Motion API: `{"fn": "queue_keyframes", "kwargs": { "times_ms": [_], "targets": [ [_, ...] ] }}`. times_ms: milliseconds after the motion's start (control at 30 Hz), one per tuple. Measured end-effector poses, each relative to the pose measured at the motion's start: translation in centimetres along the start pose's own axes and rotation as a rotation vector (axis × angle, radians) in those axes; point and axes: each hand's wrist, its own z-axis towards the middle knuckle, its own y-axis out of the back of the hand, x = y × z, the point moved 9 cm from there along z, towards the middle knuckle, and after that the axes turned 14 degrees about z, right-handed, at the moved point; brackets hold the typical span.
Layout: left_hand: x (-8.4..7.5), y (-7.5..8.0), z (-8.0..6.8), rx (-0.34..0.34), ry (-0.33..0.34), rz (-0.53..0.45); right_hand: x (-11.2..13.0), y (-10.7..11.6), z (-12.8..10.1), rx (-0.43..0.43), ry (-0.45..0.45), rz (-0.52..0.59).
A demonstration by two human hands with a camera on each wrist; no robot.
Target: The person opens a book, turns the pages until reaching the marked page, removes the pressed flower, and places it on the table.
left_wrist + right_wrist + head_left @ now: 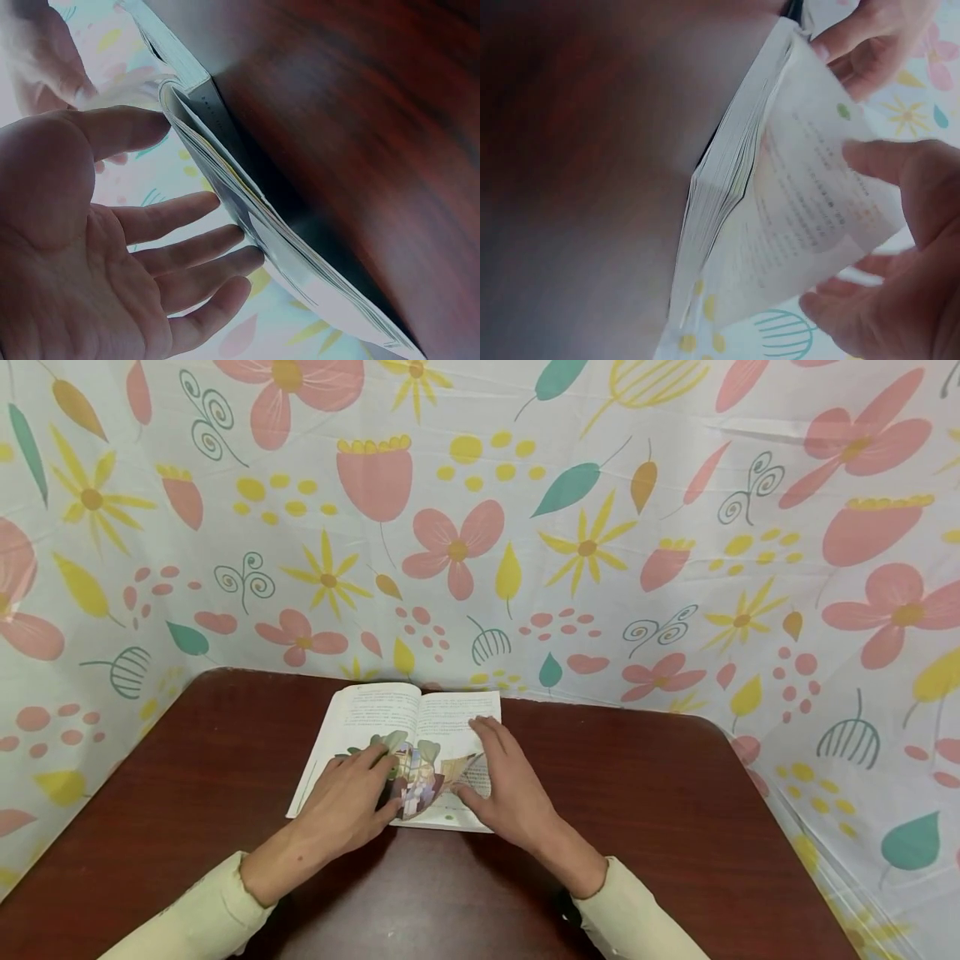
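Note:
An open book (pixel 457 714) with printed text and a coloured illustration (pixel 420 777) across its lower middle lies near the back of the table. My left hand (pixel 341 802) rests on the left page with fingers extended; in the left wrist view its thumb (pixel 131 131) reaches the curled page edges (pixel 176 90) near the middle of the book. Over the right page spreads my right hand (pixel 517 785), thumb and fingers apart. A single page (pixel 802 202) stands raised from the book in the right wrist view. The right thumb (pixel 877 157) overlaps it, with the fingers beyond its outer edge.
The dark reddish-brown table (pixel 622 793) carries the book. A white cloth (pixel 525 527) printed with flowers and leaves surrounds its back and sides. Pale sleeves (pixel 191 910) cover both forearms.

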Motion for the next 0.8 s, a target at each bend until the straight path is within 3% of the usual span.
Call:
{"fn": "queue_keyframes", "kwargs": {
  "times_ms": [133, 267, 400, 567, 700, 800],
  "targets": [
    [0.0, -0.4, 0.1, 0.028, 0.009, -0.018, -0.7, 0.4, -0.1, -0.064, -0.09, 0.11],
    [0.0, -0.8, 0.1, 0.062, 0.021, -0.032, -1.1, 0.2, -0.2, -0.066, -0.16, 0.242],
    [0.0, -0.9, 0.1, 0.068, 0.02, -0.024, -1.3, -0.9, -0.5, -0.005, -0.251, 0.406],
    [-0.2, -0.7, 0.1, 0.069, -0.003, -0.021, -0.7, -2.7, -0.9, 0.105, -0.297, 0.673],
    [-0.5, -0.5, 0.3, 0.054, -0.001, -0.059, -0.1, -3.5, -1.1, 0.161, -0.286, 0.754],
    [-0.4, 0.1, 0.5, 0.001, 0.016, -0.106, 0.3, -3.9, -1.1, 0.194, -0.27, 0.794]
  ]
}}
